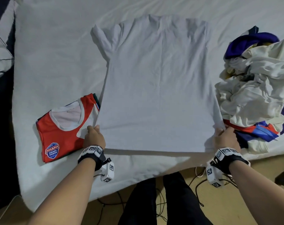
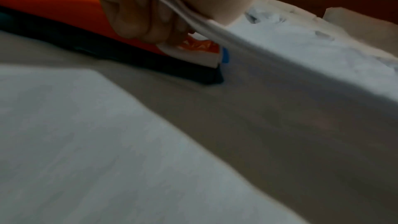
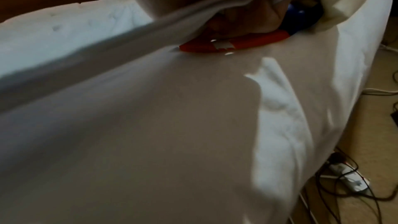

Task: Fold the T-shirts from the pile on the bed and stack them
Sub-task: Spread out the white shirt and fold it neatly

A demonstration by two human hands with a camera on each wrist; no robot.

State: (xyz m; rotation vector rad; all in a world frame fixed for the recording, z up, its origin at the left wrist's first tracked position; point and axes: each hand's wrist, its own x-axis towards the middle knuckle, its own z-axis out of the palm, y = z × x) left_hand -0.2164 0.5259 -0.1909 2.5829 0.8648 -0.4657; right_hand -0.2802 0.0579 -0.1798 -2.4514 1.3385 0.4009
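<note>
- Done so far, as I judge it: a small stack of folded shirts (image 1: 63, 127) lies on the white-sheeted bed (image 1: 48, 54) at the left, its top one a red and white jersey with a blue badge. Darker folded edges show under it, but I cannot tell how many shirts it holds.
- In hand now: 1 plain white cotton T-shirt (image 1: 156, 88) is spread in the middle of the bed, collar away from the person and hem toward them. The left sleeve lies out to the side; the right sleeve looks already turned in.
- Left to do: this shirt has yet to be folded down and stacked, and a crumpled pile of white, purple, blue and red shirts (image 1: 258, 88) waits at the right, so most of the work seems to remain.
- Left hand (image 1: 94, 137): the grip is closed, with thumb and curled fingers (image 2: 133, 21) pinching the shirt's near left hem corner, lifted just above the folded stack.
- Right hand (image 1: 225, 140): it is also closed, bunching the near right hem corner beside the pile.
- The hem hangs taut between both hands, raised off the bed.
</note>
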